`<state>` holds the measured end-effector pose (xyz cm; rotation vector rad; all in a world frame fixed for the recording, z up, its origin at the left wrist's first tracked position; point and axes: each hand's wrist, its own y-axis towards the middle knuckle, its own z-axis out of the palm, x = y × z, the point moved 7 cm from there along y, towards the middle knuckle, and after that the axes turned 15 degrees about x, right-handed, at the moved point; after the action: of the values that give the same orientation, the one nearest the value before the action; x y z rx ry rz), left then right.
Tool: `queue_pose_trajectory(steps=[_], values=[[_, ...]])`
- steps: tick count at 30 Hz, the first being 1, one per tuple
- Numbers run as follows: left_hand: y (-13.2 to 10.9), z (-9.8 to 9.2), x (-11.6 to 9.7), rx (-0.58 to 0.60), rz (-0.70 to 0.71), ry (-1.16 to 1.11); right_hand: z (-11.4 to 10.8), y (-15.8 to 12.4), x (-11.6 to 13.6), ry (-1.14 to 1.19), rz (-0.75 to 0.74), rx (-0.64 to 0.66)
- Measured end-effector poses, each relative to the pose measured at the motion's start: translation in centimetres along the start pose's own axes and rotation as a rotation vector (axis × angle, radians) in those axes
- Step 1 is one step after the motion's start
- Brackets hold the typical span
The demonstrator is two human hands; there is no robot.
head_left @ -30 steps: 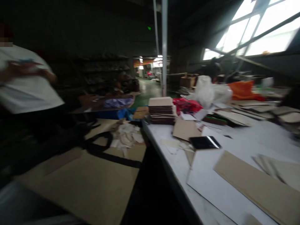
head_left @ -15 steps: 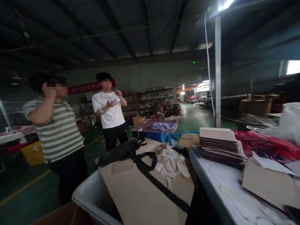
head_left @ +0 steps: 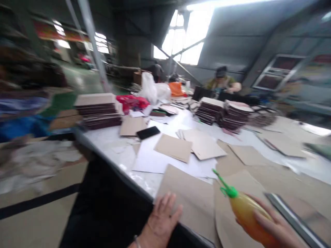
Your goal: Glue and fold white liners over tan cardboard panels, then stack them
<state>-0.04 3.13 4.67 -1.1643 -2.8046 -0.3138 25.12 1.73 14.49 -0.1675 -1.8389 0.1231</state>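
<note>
Since half a second ago: view swung right, away from two standing people, onto the table (head_left: 111, 141); both hands now in view.

Left hand (head_left: 161, 220): near edge, palm down, fingers spread flat on a brown card sheet (head_left: 191, 196).

Right hand (head_left: 271, 225): near right, fingers clamped round an orange glue bottle (head_left: 244, 210), green nozzle (head_left: 223, 184) tilted up and left over the card.

Metal ruler (head_left: 292, 215): just right of the bottle.

Black phone (head_left: 148, 132): farther left on the table.

Dark card stacks (head_left: 98, 110): far left; more mid-table.

Seated person (head_left: 223, 82): far side. Picture blurred.
</note>
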Motion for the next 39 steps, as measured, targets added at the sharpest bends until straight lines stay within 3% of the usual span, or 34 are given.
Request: queue_pose_trajectory(steps=[2, 6, 12, 18, 30, 35, 39], values=[[1.1, 0.2, -1.4, -0.128, 0.078, -0.145, -2.6, -3.1, -1.6, -0.043, 0.141, -0.064], [1.1, 0.3, -0.5, -0.18, 0.09, -0.263, -3.8, -4.1, -4.0, -0.161, 0.295, -0.045], [1.3, -0.3, -0.6, -0.149, 0.04, -0.325, -3.6, -3.6, -4.7, -0.374, 0.18, -0.084], [1.3, 0.9, -0.7, -0.113, 0.018, -0.376, -3.4, -2.7, -3.7, -0.587, 0.11, -0.068], [1.4, 0.7, -0.5, -0.167, -0.012, -0.441, -2.7, -1.4, -3.1, -0.647, 0.127, 0.055], [1.4, 0.6, -0.5, -0.083, 0.005, -0.428, -2.3, -2.3, -2.6, -0.603, 0.152, 0.161], [1.4, 0.5, -0.4, -0.066, 0.003, -0.426, -2.5, -2.4, -2.7, -0.586, 0.153, 0.127]])
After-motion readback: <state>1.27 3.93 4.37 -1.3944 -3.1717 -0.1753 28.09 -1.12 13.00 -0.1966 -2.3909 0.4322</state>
